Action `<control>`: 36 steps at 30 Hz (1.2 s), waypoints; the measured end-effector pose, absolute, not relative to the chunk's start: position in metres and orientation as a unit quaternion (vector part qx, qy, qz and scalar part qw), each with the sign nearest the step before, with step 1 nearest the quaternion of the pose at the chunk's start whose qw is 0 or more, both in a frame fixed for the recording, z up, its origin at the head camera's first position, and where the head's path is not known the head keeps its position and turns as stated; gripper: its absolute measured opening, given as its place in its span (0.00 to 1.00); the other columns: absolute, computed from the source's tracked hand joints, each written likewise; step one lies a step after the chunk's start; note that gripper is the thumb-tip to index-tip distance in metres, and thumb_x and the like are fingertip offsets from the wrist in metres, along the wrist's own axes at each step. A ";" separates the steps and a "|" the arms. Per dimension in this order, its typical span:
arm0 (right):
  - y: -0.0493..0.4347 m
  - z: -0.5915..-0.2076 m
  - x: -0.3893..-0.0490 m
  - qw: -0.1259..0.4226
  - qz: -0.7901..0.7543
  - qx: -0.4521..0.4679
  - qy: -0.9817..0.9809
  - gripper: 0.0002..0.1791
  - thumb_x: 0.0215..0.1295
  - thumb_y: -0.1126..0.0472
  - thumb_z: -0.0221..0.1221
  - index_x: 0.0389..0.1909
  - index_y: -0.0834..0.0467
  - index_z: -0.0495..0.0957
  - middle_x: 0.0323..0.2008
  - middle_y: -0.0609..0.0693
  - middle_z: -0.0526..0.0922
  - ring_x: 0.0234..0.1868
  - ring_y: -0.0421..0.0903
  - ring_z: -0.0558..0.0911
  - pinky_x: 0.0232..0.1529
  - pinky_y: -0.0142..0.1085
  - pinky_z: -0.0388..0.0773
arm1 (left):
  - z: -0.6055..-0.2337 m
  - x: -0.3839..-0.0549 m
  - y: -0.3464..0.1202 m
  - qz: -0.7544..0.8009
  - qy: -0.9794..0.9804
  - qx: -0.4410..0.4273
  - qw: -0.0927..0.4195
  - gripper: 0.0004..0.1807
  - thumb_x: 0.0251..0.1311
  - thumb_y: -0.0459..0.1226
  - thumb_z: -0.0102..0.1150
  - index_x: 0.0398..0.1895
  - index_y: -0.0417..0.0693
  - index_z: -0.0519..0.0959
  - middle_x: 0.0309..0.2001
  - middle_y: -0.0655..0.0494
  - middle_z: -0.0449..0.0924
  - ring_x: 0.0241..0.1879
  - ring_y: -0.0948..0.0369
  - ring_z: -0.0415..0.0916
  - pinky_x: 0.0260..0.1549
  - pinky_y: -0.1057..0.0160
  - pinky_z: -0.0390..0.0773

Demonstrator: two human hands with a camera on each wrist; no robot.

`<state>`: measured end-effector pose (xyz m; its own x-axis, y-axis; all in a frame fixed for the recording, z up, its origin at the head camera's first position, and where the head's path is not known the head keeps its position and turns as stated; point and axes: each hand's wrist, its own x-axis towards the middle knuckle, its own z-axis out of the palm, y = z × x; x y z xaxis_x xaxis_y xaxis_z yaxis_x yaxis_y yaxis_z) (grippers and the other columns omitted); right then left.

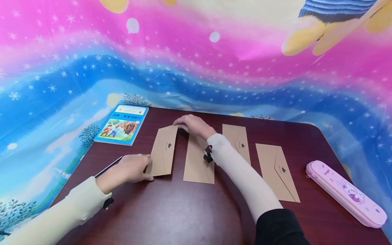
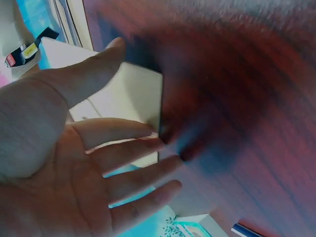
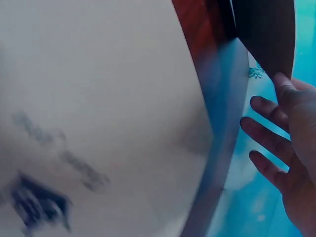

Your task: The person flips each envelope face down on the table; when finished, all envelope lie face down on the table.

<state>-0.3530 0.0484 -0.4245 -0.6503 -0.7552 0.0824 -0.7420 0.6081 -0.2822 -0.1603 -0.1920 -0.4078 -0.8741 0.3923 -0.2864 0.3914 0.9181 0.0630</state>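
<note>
A brown paper envelope (image 1: 163, 151) with a small dark crown print is tilted up off the table. My right hand (image 1: 196, 126) pinches its far right corner between thumb and fingers; in the right wrist view its shaded back (image 3: 269, 34) shows at that hand (image 3: 301, 133). My left hand (image 1: 131, 168) is at its near left edge, fingers fairly straight and thumb spread apart in the left wrist view (image 2: 74, 148). Just right of it a second envelope (image 1: 196, 163) lies flat, partly under my right hand. A third envelope (image 1: 235, 132) is partly hidden by my right forearm.
A fourth envelope (image 1: 272, 163) lies flat farther right. Near the table's right edge is a pink pencil case (image 1: 346, 194) with a rabbit picture. A blue-covered book (image 1: 122, 124) rests at the back left. A thin dark pen (image 1: 107, 166) lies partly behind my left hand.
</note>
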 end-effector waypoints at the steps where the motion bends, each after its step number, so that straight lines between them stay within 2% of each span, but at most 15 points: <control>1: 0.048 -0.422 -0.353 0.022 -0.150 -0.421 0.894 0.16 0.79 0.56 0.54 0.61 0.46 0.82 0.59 0.43 0.85 0.64 0.42 0.81 0.68 0.39 0.73 | -0.409 -0.160 -0.192 0.007 0.967 0.209 0.144 0.33 0.54 0.57 0.74 0.53 0.43 0.80 0.53 0.48 0.85 0.42 0.56 0.82 0.32 0.51 0.81; 5: 0.048 -0.411 -0.356 0.027 -0.171 -0.440 0.881 0.15 0.80 0.57 0.53 0.60 0.50 0.82 0.58 0.47 0.84 0.62 0.44 0.81 0.68 0.40 0.73 | -0.409 -0.155 -0.193 0.033 0.964 0.220 0.146 0.41 0.57 0.55 0.72 0.69 0.41 0.74 0.58 0.48 0.84 0.51 0.53 0.84 0.41 0.48 0.83; 8: 0.047 -0.404 -0.356 0.038 -0.189 -0.450 0.872 0.15 0.80 0.58 0.51 0.59 0.54 0.81 0.57 0.50 0.83 0.61 0.46 0.80 0.67 0.40 0.73 | -0.407 -0.152 -0.193 0.053 0.962 0.214 0.164 0.45 0.60 0.53 0.71 0.76 0.42 0.67 0.61 0.46 0.83 0.54 0.53 0.83 0.41 0.49 0.83; 11: 0.044 -0.398 -0.356 0.050 -0.198 -0.448 0.870 0.15 0.81 0.59 0.51 0.59 0.57 0.80 0.57 0.51 0.83 0.59 0.47 0.80 0.66 0.40 0.73 | -0.404 -0.151 -0.193 0.067 0.958 0.216 0.177 0.45 0.63 0.51 0.69 0.78 0.41 0.63 0.57 0.47 0.85 0.51 0.55 0.83 0.37 0.53 0.81; 12: 0.044 -0.397 -0.356 0.054 -0.200 -0.446 0.870 0.15 0.81 0.59 0.51 0.59 0.57 0.80 0.56 0.52 0.83 0.59 0.47 0.80 0.66 0.40 0.73 | -0.404 -0.151 -0.194 0.071 0.957 0.216 0.182 0.45 0.64 0.50 0.68 0.79 0.41 0.61 0.52 0.48 0.86 0.49 0.56 0.82 0.36 0.54 0.79; 18: 0.038 -0.392 -0.357 0.060 -0.208 -0.445 0.869 0.14 0.80 0.58 0.52 0.57 0.58 0.79 0.55 0.51 0.83 0.59 0.47 0.80 0.66 0.40 0.73 | -0.401 -0.149 -0.196 0.092 0.949 0.235 0.190 0.43 0.67 0.49 0.65 0.79 0.41 0.61 0.45 0.50 0.87 0.47 0.56 0.84 0.37 0.54 0.79; 22: 0.034 -0.392 -0.356 0.075 -0.234 -0.432 0.867 0.12 0.80 0.57 0.53 0.56 0.56 0.78 0.49 0.51 0.84 0.49 0.46 0.82 0.59 0.38 0.76 | -0.400 -0.148 -0.196 0.112 0.946 0.241 0.187 0.41 0.68 0.48 0.64 0.79 0.44 0.62 0.39 0.54 0.87 0.40 0.61 0.83 0.36 0.55 0.78; 25: 0.032 -0.395 -0.356 0.105 -0.269 -0.412 0.864 0.12 0.80 0.57 0.53 0.56 0.56 0.77 0.46 0.53 0.84 0.44 0.49 0.84 0.53 0.38 0.78 | -0.400 -0.147 -0.197 0.122 0.946 0.240 0.183 0.39 0.68 0.47 0.65 0.79 0.48 0.63 0.35 0.59 0.85 0.34 0.66 0.79 0.35 0.57 0.77; 30: 0.027 -0.410 -0.355 0.155 -0.304 -0.384 0.858 0.12 0.80 0.58 0.52 0.57 0.56 0.77 0.52 0.55 0.85 0.49 0.54 0.86 0.53 0.37 0.80 | -0.404 -0.143 -0.199 0.133 0.946 0.238 0.178 0.36 0.67 0.46 0.66 0.76 0.51 0.67 0.37 0.60 0.85 0.31 0.69 0.76 0.34 0.59 0.76; 36: 0.024 -0.426 -0.353 0.181 -0.290 -0.361 0.868 0.14 0.80 0.58 0.52 0.60 0.55 0.75 0.54 0.53 0.84 0.50 0.50 0.86 0.54 0.37 0.81 | -0.404 -0.144 -0.198 0.140 0.946 0.238 0.167 0.33 0.67 0.47 0.66 0.73 0.50 0.72 0.34 0.63 0.84 0.28 0.70 0.74 0.30 0.62 0.73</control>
